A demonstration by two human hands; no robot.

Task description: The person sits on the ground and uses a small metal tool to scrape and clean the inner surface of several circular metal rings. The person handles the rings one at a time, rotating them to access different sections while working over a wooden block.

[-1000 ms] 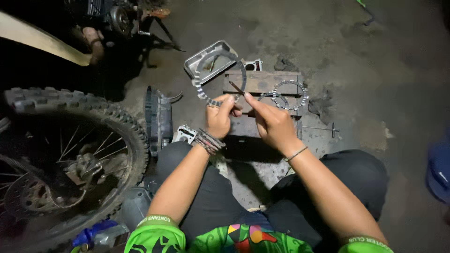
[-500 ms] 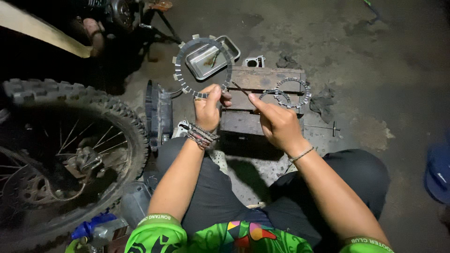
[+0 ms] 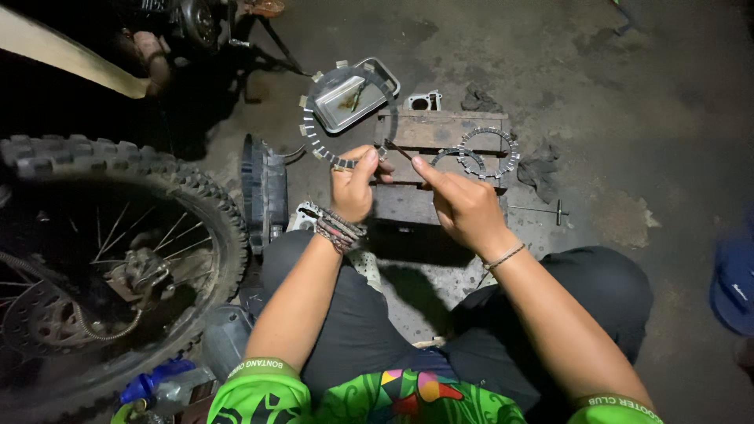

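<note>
My left hand (image 3: 353,184) grips the lower edge of a toothed clutch ring (image 3: 311,126) and holds it upright above the floor. My right hand (image 3: 462,202) pinches a thin dark tool (image 3: 399,149) whose tip touches the ring beside my left thumb. Through the ring shows a small metal tray (image 3: 349,98). Two more toothed rings (image 3: 488,153) lie stacked on a wooden block (image 3: 440,133) just beyond my right hand.
A knobby motorcycle wheel (image 3: 118,251) with spokes stands at left. A black ribbed part (image 3: 263,192) sits beside it. A small T-handle tool (image 3: 550,210) and a dark rag (image 3: 538,169) lie on the concrete floor at right. A blue object (image 3: 734,283) is at the right edge.
My left hand has lifted the ring from flat by the tray to upright in front of it. My right hand stayed close, keeping the thin tool against the ring.
</note>
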